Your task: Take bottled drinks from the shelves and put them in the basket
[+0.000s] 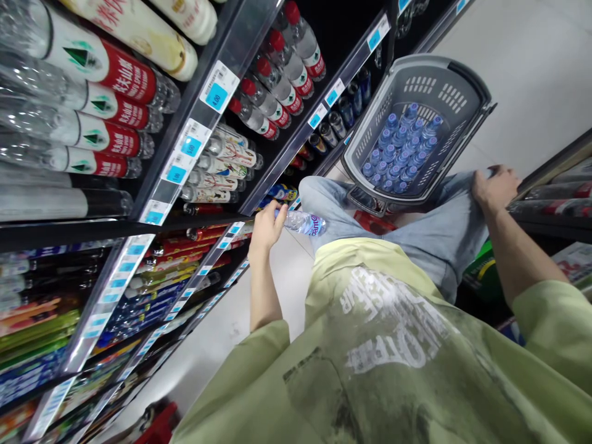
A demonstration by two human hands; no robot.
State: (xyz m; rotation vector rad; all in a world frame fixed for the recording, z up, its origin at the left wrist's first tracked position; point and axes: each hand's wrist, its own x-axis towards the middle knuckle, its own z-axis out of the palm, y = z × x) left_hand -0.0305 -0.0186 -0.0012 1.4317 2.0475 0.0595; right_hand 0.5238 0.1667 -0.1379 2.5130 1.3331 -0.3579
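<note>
My left hand [268, 229] is closed round the cap end of a clear water bottle [305, 223] with a purple-printed label. The bottle lies nearly sideways in front of the shelf, its base by my left thigh. My right hand [497, 187] is at my right knee with its fingers curled in. A small dark patch shows at those fingers, and I cannot make out what it is. Between my knees stands a grey plastic basket [419, 63], with several blue-capped water bottles [401, 151] upright inside it.
Shelves on my left hold red-label water bottles [124, 74], red-capped bottles [291, 68] and cans [337, 123]. Price tags [219, 86] line the shelf edges. Another shelf [555, 163] with bottles stands close on my right. Pale floor [531, 74] lies beyond the basket.
</note>
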